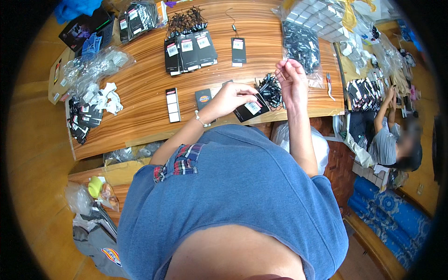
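Note:
My left hand (229,99), with a beaded bracelet at its wrist, pinches a black hang tag (252,108) with a white label near the table's front edge. To the right, my right hand (293,79) is raised with thumb and fingertips together. Whatever it may hold is too fine to make out. Between the two hands lies a tangled heap of black hang-tag strings (269,89). Left of my left hand are a small stack of dark tags (203,99), partly covered by my wrist, and a strip of white stickers (172,105).
Farther back lie stacked strung tags (190,52) and a single strung tag (238,50). A clear bag of black strings (301,46) and red-handled snips (330,86) lie right. Crumpled plastic (91,70) and loose tags (84,116) are left. Another person (387,135) works at far right.

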